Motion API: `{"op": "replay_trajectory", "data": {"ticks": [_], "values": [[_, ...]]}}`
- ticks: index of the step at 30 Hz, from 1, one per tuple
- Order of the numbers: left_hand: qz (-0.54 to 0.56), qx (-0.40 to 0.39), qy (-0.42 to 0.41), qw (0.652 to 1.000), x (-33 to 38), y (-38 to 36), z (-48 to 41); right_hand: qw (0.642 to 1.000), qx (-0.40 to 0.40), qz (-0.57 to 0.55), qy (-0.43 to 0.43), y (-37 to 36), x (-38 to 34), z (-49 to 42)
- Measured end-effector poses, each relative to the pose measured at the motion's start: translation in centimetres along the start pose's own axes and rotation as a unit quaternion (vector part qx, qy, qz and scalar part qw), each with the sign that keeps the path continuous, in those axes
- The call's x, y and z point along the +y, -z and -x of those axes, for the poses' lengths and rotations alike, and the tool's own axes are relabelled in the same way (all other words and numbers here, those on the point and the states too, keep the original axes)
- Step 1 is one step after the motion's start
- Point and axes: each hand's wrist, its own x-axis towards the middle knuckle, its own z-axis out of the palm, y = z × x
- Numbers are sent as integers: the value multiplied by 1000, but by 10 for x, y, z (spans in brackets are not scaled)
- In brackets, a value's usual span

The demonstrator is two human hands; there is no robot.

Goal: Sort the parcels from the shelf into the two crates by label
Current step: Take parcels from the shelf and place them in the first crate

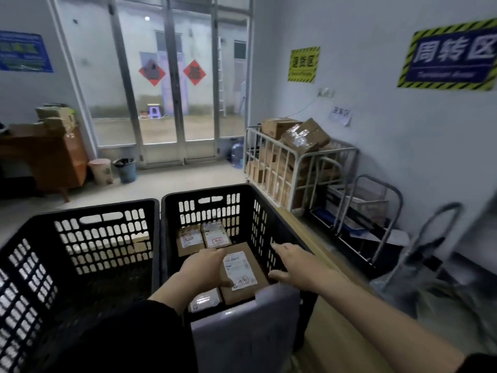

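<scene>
Two black slatted crates stand side by side on the floor: the left crate [80, 254] shows no parcels on the part of its floor that is in view, while the right crate [209, 208] holds four brown parcels. Two of these, each with a white label, lie next to each other at the far end: the far-left parcel [188, 242] and the far-right parcel [216, 234]. A third, the large parcel [246, 273], lies near the middle-right with a white label facing up, and a fourth, the near parcel [205, 300], sits at the near-left corner, partly hidden by the forearm. The left hand [204, 270] reaches down into the right crate, its fingers curled against the left edge of the large parcel and the thumb on the label. The right hand [290, 265] is spread open with fingers extended, hovering over the crate's right wall, just beside the parcel and not gripping anything. To the far right, one white metal cage cart [301, 168] is stacked with cardboard boxes.
</scene>
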Motion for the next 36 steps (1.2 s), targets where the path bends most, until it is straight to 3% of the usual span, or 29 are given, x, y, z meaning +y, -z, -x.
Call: {"op": "replay_trajectory", "data": {"ticks": [8, 23, 36], "values": [[9, 45, -121, 992, 47, 10, 65, 987, 84, -13, -134, 1, -10, 126], [29, 1, -340, 940, 221, 8, 144, 922, 113, -6, -371, 25, 17, 362], [58, -4, -423, 904, 377, 5, 209, 867, 161, -29, -471, 42, 83, 532]]}}
